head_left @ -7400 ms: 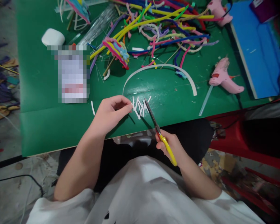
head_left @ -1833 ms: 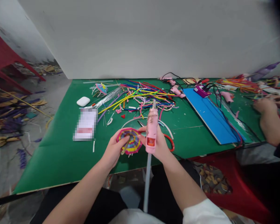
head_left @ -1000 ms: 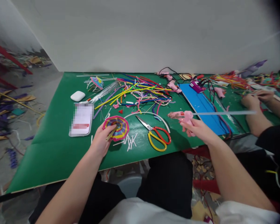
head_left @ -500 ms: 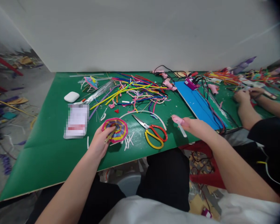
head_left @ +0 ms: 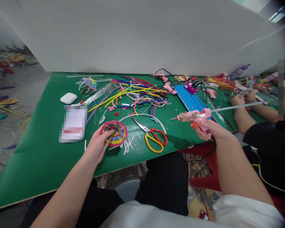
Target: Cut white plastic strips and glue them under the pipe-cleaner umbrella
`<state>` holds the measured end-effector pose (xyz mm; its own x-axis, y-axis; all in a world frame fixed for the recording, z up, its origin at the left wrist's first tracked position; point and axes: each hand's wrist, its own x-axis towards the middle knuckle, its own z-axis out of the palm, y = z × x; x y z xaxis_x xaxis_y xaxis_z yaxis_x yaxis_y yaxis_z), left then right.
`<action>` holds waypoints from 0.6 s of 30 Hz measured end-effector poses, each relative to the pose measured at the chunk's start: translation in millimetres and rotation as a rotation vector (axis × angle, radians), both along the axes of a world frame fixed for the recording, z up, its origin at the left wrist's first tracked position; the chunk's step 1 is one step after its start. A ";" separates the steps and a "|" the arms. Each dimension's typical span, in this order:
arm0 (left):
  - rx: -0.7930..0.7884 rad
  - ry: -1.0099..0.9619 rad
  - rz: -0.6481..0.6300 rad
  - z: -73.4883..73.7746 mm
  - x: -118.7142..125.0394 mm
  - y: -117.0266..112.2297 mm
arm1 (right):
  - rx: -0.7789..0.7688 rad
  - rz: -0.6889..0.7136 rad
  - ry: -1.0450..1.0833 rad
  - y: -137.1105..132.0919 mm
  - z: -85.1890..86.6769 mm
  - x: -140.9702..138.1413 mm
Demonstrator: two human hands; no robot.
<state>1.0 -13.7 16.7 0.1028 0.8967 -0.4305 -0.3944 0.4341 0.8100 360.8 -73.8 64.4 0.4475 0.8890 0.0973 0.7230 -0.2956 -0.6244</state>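
While the L hand [head_left: 98,143] pinches a round woven disc [head_left: 120,134] w/ magenta rim, yellow & blue-grey rings, its thumb lies across the face near the centre, next to a thin tan stick [head_left: 108,142]; other fingers are mostly hidden behind, can't tell exactly how they're set. Disc is held over the near L part of the green tabletop [head_left: 40,155], face tilted to the cam, just beside a loose pile of short white strips [head_left: 127,145]. R hand [head_left: 212,129], well apart from L, has fingers curled round the handle of a pink plastic glue gun [head_left: 199,116] w/ orange trigger, nozzle pointing L, a long translucent glue stick [head_left: 237,107] jutting out the back; can't tell if the trigger's squeezed. B/w the hands: metal scissors [head_left: 146,129] w/ one red & one yellow handle, lying flat, plus a thin curved white band [head_left: 156,118] arching behind. Farther back, a messy heap of multicol. fuzzy pipe cleaners [head_left: 133,91]; to its L, a white rounded case [head_left: 68,98] & a pale rectangular phone [head_left: 73,123], screen pixelated. On the R, a flat blue board [head_left: 185,99] w/ a purple box [head_left: 191,88] at its far end; past that, a co-worker's hands [head_left: 238,100].
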 end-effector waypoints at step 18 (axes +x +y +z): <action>-0.128 -0.031 -0.046 3.8 -2.7 -4.2 | 0.172 0.567 1.026 5.2 -24.3 -143.2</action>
